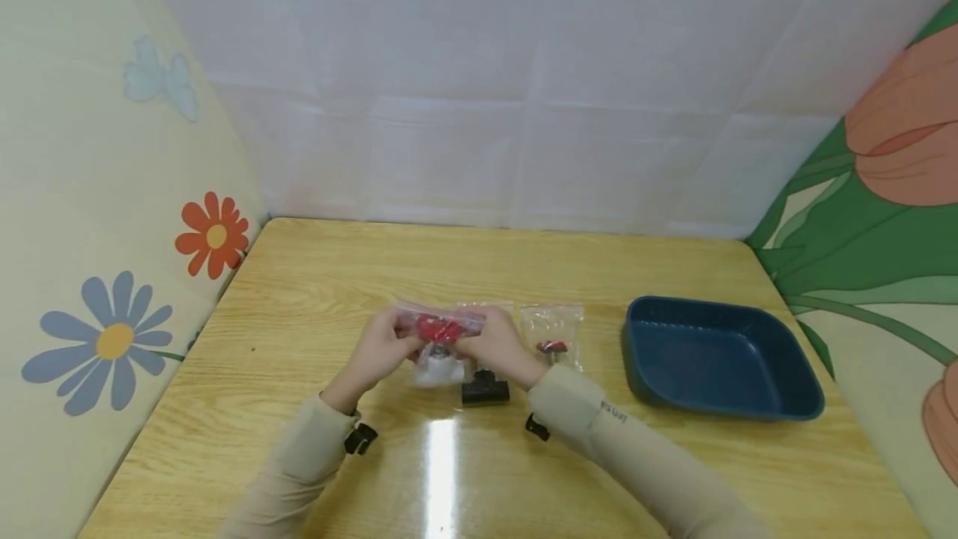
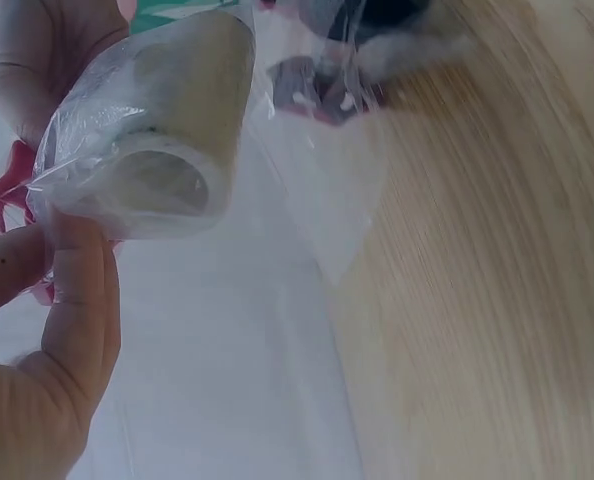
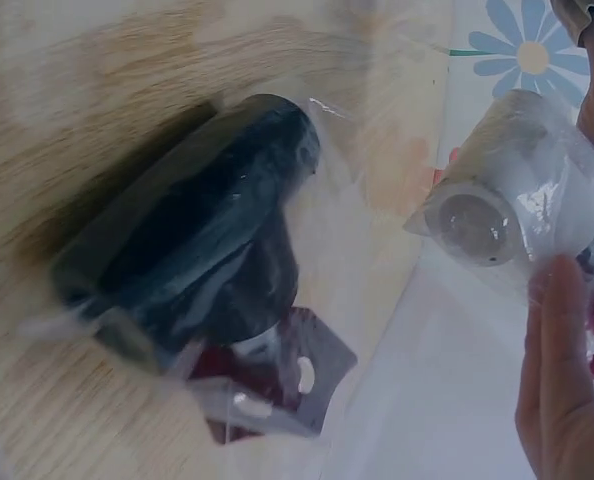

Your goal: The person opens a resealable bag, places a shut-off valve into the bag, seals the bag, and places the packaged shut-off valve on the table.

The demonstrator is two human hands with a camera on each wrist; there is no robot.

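Both hands hold a clear zip bag (image 1: 474,324) up above the table. Inside it sits a white valve-like pipe fitting (image 1: 439,371) with a red handle (image 1: 437,328), its hollow tube end showing in both wrist views. My left hand (image 1: 383,346) pinches the left side of the bag between thumb and fingers. On the other side, my right hand (image 1: 496,346) grips the bag near the red handle. Below the hands lies a similar black fitting (image 3: 187,225) in its own clear bag, its red handle piece (image 3: 297,375) showing through the plastic.
Right of the hands, another clear bag (image 1: 552,318) holds a fitting with a red top (image 1: 551,347). A dark blue basin (image 1: 639,348) stands at the right of the wooden table (image 1: 299,289). White cloth (image 1: 479,156) hangs behind it.
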